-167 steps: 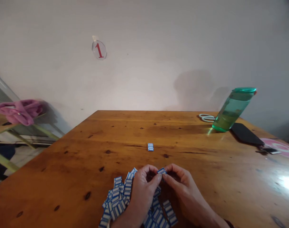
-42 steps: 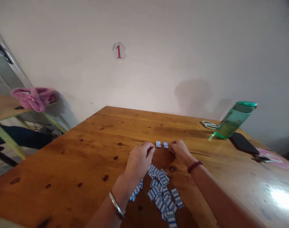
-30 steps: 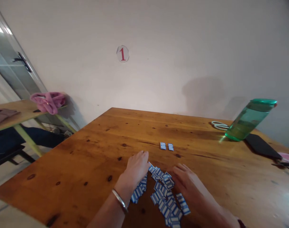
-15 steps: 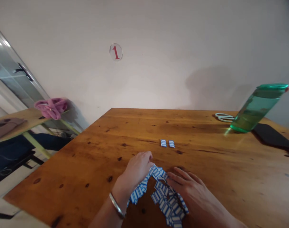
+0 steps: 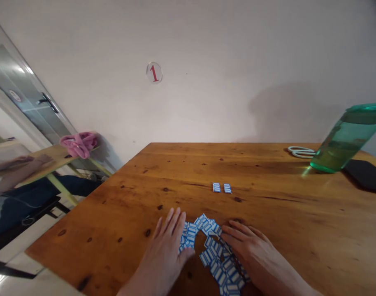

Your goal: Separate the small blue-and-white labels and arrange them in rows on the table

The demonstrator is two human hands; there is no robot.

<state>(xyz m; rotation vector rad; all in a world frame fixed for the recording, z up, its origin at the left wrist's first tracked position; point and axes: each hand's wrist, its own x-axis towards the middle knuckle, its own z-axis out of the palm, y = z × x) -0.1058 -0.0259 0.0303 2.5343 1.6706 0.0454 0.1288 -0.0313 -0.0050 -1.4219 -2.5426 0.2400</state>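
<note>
Many small blue-and-white rectangular pieces (image 5: pixel 217 246) lie in a loose, overlapping heap on the wooden table (image 5: pixel 138 193), bending around a bare patch. My left hand (image 5: pixel 166 242) rests flat along the heap's left side, fingers stretched forward and thumb out to the right. Against the right side lies my right hand (image 5: pixel 249 248), its fingers extended and covering some pieces. Farther back, two small groups of similar pieces stand side by side, a left group (image 5: pixel 216 187) and a right group (image 5: pixel 227 188). What is printed on them is too small to read.
A tilted-looking green bottle (image 5: pixel 345 139) stands at the back right, by a pale coiled cable (image 5: pixel 300 152) and a dark flat object (image 5: pixel 365 174). To the left, a person's arms (image 5: pixel 21 166) rest on another table with a pink cloth (image 5: pixel 80 144).
My left hand has turned from bent fingers to a flat, outstretched pose beside the heap. My right hand stays almost in place. The view has shifted slightly left, showing another person's arms.
</note>
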